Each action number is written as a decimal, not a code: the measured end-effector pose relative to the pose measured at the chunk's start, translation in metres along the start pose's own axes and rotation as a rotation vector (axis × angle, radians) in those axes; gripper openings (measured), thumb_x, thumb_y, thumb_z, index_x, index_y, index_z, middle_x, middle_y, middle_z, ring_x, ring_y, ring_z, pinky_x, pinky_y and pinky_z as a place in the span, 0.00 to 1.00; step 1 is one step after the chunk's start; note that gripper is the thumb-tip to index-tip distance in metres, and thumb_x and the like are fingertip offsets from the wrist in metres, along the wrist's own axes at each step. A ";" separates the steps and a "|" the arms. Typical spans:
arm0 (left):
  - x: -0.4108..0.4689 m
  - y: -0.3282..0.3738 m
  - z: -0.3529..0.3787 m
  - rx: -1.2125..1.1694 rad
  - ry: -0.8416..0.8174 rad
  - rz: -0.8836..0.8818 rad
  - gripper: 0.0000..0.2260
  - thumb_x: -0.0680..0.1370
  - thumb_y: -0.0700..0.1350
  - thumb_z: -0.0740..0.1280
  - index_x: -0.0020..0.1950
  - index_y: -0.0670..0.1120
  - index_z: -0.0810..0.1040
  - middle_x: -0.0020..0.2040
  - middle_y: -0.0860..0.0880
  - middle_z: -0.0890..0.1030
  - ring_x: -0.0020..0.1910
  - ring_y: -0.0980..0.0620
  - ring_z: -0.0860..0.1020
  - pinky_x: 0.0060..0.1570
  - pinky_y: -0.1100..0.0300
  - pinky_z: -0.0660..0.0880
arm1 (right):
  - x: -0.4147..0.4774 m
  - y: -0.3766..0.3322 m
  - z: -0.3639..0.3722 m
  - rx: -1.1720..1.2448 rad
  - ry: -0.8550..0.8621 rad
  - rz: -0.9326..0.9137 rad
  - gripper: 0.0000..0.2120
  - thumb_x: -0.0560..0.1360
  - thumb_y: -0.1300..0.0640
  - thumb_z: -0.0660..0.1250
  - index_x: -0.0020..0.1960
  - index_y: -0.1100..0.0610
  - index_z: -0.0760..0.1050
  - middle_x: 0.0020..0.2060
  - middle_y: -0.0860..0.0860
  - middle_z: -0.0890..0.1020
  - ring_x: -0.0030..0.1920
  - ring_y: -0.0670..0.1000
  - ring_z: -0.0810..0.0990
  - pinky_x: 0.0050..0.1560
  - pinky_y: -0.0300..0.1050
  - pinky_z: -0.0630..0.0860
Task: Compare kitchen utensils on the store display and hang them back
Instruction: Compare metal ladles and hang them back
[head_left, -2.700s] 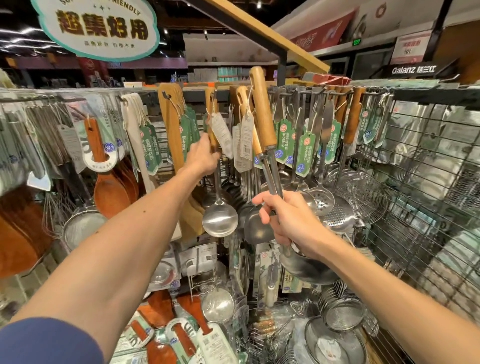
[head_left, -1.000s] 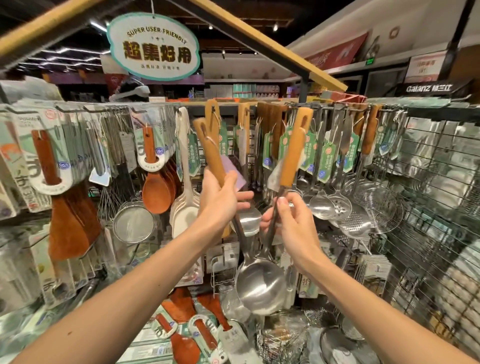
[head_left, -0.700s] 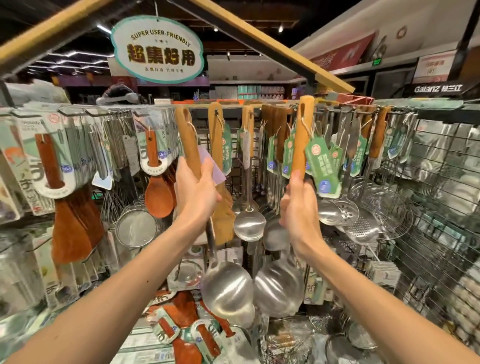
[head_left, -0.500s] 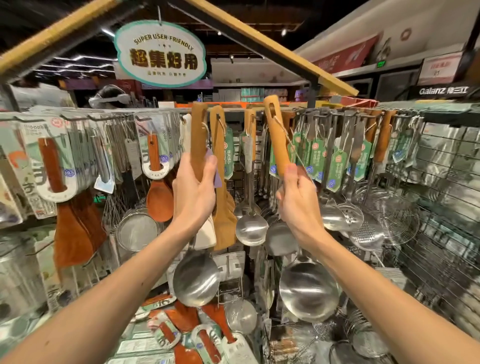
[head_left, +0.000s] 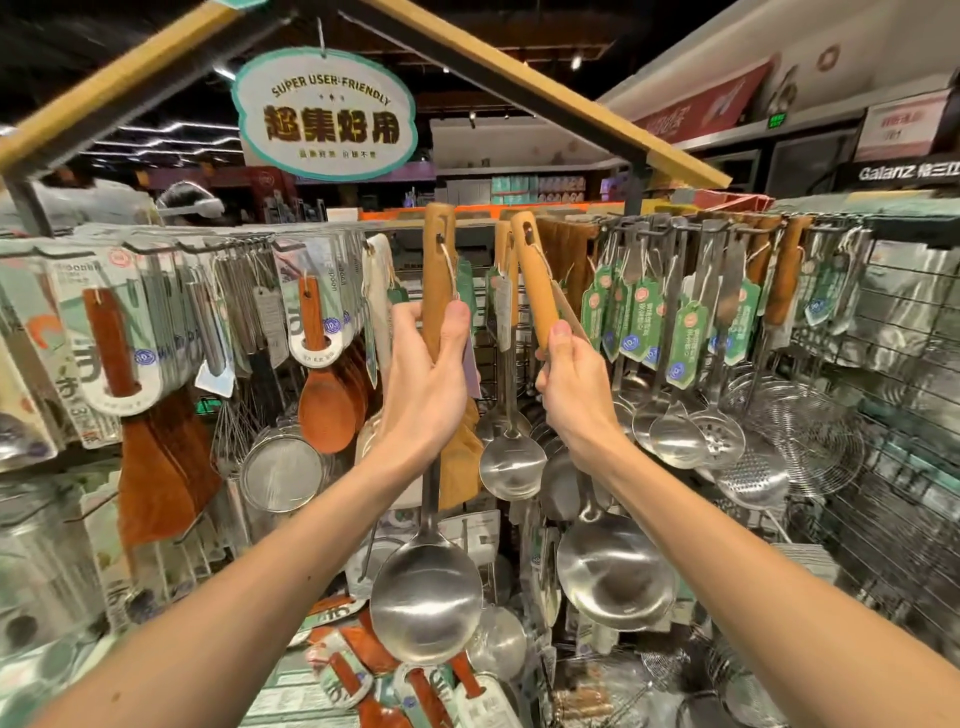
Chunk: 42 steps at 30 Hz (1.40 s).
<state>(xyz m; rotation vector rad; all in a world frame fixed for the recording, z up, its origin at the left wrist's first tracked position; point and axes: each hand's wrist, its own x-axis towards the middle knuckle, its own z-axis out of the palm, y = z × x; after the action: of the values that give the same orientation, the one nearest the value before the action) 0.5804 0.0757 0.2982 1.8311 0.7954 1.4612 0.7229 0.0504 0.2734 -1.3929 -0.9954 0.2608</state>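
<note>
Comparing is the step in hand: two steel ladles with wooden handles are held side by side in front of the display, both off the hooks. The left ladle (head_left: 426, 603) hangs upright with its bowl low and near. The left hand (head_left: 426, 384) is wrapped round the lower part of its handle, thumb pressed on the front. The right ladle (head_left: 615, 571) leans, its handle top tipped left toward the other handle and its bowl lower and to the right. The right hand (head_left: 574, 384) is clamped on the bottom of that handle. The two handle tops are near each other but apart, and so are the bowls. Each handle shows a free hanging hole with a tag on string.

Judged from this, nothing is hung back yet. The next move calls for lifting one handle to the hook rail (head_left: 649, 223) at the far top and threading its hole onto a free hook.

Room sideways is tight. A small ladle (head_left: 511, 467) hangs just behind, between the two held ones. Green tags (head_left: 644, 322) and skimmers (head_left: 750, 467) crowd the right, and a wooden spoon (head_left: 324, 410) hangs to the left. Open room lies on the near side only. A swinging bowl could strike the hung stock.
</note>
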 end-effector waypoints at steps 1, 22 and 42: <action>0.001 -0.002 0.000 -0.001 -0.004 -0.006 0.13 0.83 0.63 0.54 0.53 0.55 0.66 0.45 0.46 0.80 0.44 0.48 0.80 0.53 0.43 0.78 | 0.002 0.002 0.002 -0.001 0.002 0.006 0.24 0.84 0.42 0.48 0.43 0.57 0.72 0.35 0.50 0.76 0.28 0.46 0.70 0.27 0.40 0.67; 0.006 -0.023 0.016 -0.032 -0.042 -0.108 0.09 0.84 0.59 0.50 0.51 0.58 0.65 0.39 0.52 0.69 0.33 0.51 0.69 0.37 0.51 0.68 | 0.051 0.014 0.025 -0.206 -0.131 0.177 0.26 0.84 0.41 0.47 0.65 0.59 0.74 0.50 0.56 0.84 0.56 0.56 0.79 0.59 0.50 0.72; -0.003 -0.009 0.057 -0.046 -0.129 -0.107 0.15 0.86 0.56 0.50 0.52 0.52 0.73 0.45 0.53 0.77 0.41 0.56 0.75 0.46 0.56 0.72 | -0.049 0.024 -0.013 0.137 -0.390 -0.003 0.12 0.83 0.58 0.60 0.66 0.51 0.66 0.30 0.42 0.81 0.30 0.42 0.79 0.36 0.41 0.76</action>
<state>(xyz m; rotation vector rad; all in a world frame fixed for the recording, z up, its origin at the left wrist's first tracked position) 0.6349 0.0721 0.2807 1.8003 0.7774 1.2703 0.7128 0.0129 0.2328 -1.2391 -1.2725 0.6047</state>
